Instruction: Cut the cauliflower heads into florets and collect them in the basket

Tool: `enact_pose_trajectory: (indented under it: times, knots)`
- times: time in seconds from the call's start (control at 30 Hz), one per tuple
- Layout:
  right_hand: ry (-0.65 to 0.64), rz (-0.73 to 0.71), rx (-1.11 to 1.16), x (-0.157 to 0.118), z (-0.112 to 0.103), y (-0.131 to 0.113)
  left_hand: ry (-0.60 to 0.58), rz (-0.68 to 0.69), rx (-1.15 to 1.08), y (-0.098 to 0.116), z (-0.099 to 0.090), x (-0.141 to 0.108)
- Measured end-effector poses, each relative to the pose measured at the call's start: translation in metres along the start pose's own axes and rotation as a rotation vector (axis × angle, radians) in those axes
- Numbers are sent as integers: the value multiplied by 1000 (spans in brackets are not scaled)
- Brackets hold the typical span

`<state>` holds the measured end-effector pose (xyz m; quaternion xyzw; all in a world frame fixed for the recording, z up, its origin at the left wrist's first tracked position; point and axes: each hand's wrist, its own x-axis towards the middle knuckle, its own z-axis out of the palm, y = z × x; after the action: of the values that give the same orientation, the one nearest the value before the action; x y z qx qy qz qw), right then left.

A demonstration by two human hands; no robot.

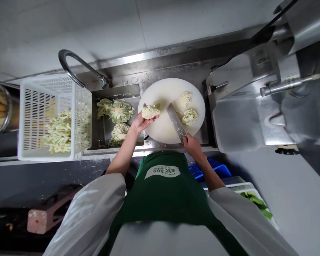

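My left hand is closed around a piece of cauliflower over the left side of a round white cutting board. In my right hand is the handle of a cleaver, its broad blade angled up and left across the board. Two more cauliflower pieces lie on the board right of the blade, an upper piece and a lower piece. Large cauliflower heads rest in the sink to the left.
A white plastic basket holding cut cauliflower stands left of the sink. Above the sink's back edge curves a faucet. A metal slicing machine borders the board's right side. Below are blue crates and a pink stool.
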<state>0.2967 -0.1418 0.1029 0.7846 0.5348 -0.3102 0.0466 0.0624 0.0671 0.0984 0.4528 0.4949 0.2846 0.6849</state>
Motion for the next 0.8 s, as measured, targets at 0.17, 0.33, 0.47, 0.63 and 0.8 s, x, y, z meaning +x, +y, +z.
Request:
enact_pose_trajectory:
  times: [0.17, 0.33, 0.47, 0.63, 0.8]
  knots:
    - [-11, 7, -6, -2, -3, -4, 270, 285, 173, -57, 1, -10]
    - [-31, 8, -26, -5, -7, -7, 398, 422, 260, -113, 15, -31]
    - [-47, 9, -89, -11, -12, -17, 501, 465, 270, -126, 25, -55]
    - [-25, -121, -115, -21, -24, -52, 564, 535, 263, -133, 30, -66]
    - [-25, -254, -154, -22, -33, -83, 580, 528, 268, -139, 32, -63]
